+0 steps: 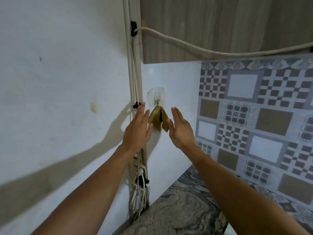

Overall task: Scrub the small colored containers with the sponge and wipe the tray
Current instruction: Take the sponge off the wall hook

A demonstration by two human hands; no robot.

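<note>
A small olive-brown cloth (pixel 157 119) hangs from a clear stick-on hook (pixel 156 98) on the white wall panel. My left hand (pixel 138 128) is raised just left of the cloth, fingers straight and apart, its thumb close to the cloth's lower edge. My right hand (pixel 180 128) is raised just right of the cloth, palm facing left, fingers straight. Neither hand holds anything. No coloured containers, sponge or tray are in view.
White cables (pixel 135 85) run down a wall conduit to a power strip (pixel 139 168) left of the panel. A thick cord (pixel 186 45) sags under the wooden cabinet (pixel 220 22). Patterned tiles (pixel 254 116) cover the right wall above a marbled counter (pixel 179 209).
</note>
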